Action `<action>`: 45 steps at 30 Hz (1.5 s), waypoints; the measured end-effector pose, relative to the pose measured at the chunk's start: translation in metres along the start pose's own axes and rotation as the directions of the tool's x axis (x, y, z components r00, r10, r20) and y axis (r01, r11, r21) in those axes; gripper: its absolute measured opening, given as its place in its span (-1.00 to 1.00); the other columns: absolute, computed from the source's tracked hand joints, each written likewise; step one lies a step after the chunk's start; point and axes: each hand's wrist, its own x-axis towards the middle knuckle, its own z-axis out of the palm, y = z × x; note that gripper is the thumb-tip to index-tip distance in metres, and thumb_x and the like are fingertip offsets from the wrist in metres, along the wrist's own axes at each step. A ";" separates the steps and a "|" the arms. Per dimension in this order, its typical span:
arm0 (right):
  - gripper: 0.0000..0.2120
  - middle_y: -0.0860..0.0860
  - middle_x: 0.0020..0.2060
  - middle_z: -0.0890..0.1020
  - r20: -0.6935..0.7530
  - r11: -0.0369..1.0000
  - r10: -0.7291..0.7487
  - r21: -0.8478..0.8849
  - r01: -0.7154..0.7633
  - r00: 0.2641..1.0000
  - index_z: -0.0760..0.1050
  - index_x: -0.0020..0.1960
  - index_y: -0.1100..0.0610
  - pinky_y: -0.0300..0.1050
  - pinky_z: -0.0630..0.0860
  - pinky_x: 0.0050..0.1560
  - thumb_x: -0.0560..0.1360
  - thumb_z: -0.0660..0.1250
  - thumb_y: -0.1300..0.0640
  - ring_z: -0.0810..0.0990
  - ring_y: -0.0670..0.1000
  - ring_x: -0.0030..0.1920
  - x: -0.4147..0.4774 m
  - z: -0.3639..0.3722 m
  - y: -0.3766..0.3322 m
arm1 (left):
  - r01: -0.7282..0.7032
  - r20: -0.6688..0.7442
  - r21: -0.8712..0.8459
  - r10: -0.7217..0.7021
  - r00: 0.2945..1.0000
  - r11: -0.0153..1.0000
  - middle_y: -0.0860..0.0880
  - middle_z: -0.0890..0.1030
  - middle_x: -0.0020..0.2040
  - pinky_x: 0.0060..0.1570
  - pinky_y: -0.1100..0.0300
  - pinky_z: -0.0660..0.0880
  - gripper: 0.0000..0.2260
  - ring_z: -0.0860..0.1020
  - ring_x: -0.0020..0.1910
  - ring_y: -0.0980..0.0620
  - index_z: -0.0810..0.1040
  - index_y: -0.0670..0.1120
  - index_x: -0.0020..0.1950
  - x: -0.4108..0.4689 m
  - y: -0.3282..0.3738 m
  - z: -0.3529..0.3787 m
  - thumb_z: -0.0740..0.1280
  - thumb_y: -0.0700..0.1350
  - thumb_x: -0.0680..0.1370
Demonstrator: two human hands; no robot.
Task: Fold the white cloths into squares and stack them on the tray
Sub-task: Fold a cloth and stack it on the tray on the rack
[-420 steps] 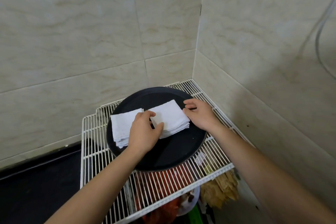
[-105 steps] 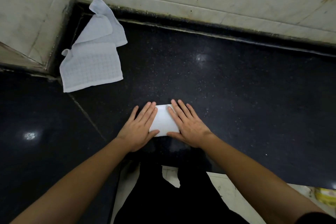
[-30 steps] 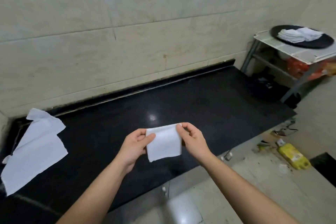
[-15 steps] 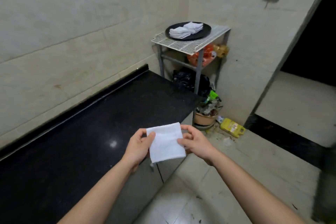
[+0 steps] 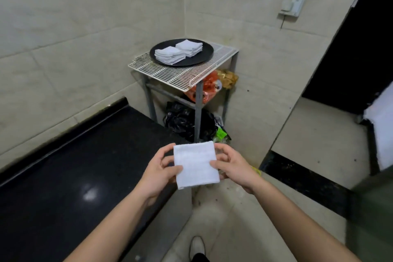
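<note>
A round black tray (image 5: 198, 60) is being carried by the white wire top (image 5: 187, 76) of a grey metal stand, which is being kept in the corner where two tiled walls meet. Two stacks of folded white cloths are being held close together on the tray: the left stack (image 5: 169, 55) nearer the front, the right stack (image 5: 189, 47) further back. An orange bag (image 5: 202, 91) and a brown bundle (image 5: 228, 77) are being kept on the shelf under the wire top. Black plastic bags (image 5: 180, 120) are being left on the pale floor (image 5: 319, 134) among the stand's legs. Just beside the stand, at the left, light is being reflected by a polished black counter (image 5: 85, 155).
</note>
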 end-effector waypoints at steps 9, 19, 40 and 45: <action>-0.60 0.07 -0.07 0.66 -0.012 0.997 -0.057 -0.059 0.056 0.998 0.42 0.34 -0.01 -0.19 0.57 -0.30 0.57 0.36 0.27 0.69 -0.09 -0.15 0.164 -0.084 -0.125 | -0.078 -0.018 -0.061 0.077 0.997 0.995 -0.10 0.68 0.10 -0.28 0.15 0.57 -0.52 0.66 0.04 -0.07 0.44 0.03 0.32 0.180 0.117 0.021 0.38 -0.38 0.50; -0.60 0.06 -0.11 0.69 0.035 0.991 -0.127 -0.034 0.128 0.991 0.45 0.32 0.07 -0.21 0.57 -0.33 0.55 0.32 0.37 0.68 -0.08 -0.21 0.321 -0.140 -0.191 | -0.154 -0.173 -0.039 0.145 0.974 0.987 -0.06 0.69 -0.05 -0.38 0.18 0.56 -0.56 0.66 -0.19 0.03 0.48 -0.06 0.27 0.321 0.189 0.035 0.37 -0.44 0.48; -0.60 0.01 0.16 0.65 0.333 0.971 -0.016 -0.219 0.093 0.943 0.50 0.37 0.09 -0.14 0.55 0.06 0.53 0.36 0.21 0.62 -0.02 0.14 0.669 -0.202 -0.293 | -0.082 -0.704 -0.148 -0.046 0.709 0.986 -0.18 0.62 0.09 -0.09 0.01 0.64 -0.57 0.66 -0.01 -0.14 0.45 -0.12 0.27 0.584 0.265 0.058 0.40 -0.38 0.45; -0.59 0.05 0.20 0.62 0.352 0.968 0.000 -0.234 0.088 0.936 0.49 0.38 0.10 -0.04 0.56 0.20 0.53 0.35 0.23 0.61 0.01 0.17 0.687 -0.198 -0.288 | -0.046 -0.753 -0.140 -0.076 0.653 0.989 -0.11 0.59 0.06 -0.18 0.12 0.59 -0.66 0.64 -0.07 -0.10 0.49 -0.16 0.22 0.598 0.258 0.057 0.41 -0.35 0.48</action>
